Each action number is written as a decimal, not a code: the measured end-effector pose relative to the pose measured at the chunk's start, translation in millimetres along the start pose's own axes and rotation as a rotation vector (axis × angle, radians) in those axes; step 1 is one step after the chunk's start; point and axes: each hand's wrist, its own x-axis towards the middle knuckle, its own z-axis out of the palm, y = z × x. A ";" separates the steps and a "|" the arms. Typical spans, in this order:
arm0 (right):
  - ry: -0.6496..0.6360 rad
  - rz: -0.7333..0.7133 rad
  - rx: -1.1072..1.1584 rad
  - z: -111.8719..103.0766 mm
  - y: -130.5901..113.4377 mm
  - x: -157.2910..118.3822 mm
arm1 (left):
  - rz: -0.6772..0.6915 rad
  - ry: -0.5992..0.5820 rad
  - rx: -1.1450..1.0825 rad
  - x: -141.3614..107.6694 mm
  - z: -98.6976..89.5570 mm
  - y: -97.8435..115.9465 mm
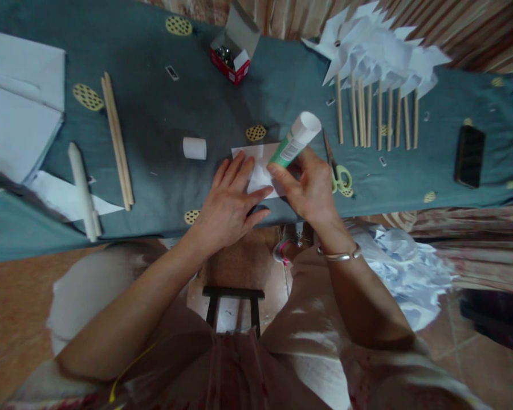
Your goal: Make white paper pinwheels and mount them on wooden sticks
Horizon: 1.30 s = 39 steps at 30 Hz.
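A small white sheet of paper (256,152) lies on the cloth-covered table in front of me. My left hand (235,202) rests flat on its left part, fingers spread. In my right hand (310,185) is a green and white glue stick (294,142), tilted with its lower end down at the paper; the fingers hide that tip. The white glue cap (195,148) lies on its side, left of the paper. Close to my right hand, a pair of scissors with light green handles (342,177) lies partly behind the knuckles.
White paper pinwheels on sticks (376,51) lie at the back right, near a dark phone (470,156). An open red box (231,65) holds shiny metal pieces. Leftward are wooden sticks (117,142), a white pen-like tool (83,191) and stacked paper (21,108). Paper scraps (410,273) fill a bag below.
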 end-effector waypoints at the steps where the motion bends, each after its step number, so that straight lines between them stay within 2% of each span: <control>1: -0.001 -0.001 0.003 0.0 -0.3 0.5 | 0.001 0.002 0.002 0.0 0.1 0.1; 4: -0.016 -0.003 -0.009 -0.3 -2.4 2.0 | 0.000 0.013 0.009 0.0 0.8 0.2; 13: 0.054 -0.020 -0.030 4.7 -6.9 5.2 | -0.002 0.009 -0.003 0.3 0.7 0.3; 22: 0.009 -0.015 -0.069 6.1 -10.1 5.5 | -0.004 0.012 0.012 0.7 2.0 -0.5; 39: -0.028 -0.045 0.006 5.2 -3.3 -0.5 | 0.027 0.022 0.026 -0.5 2.2 -3.4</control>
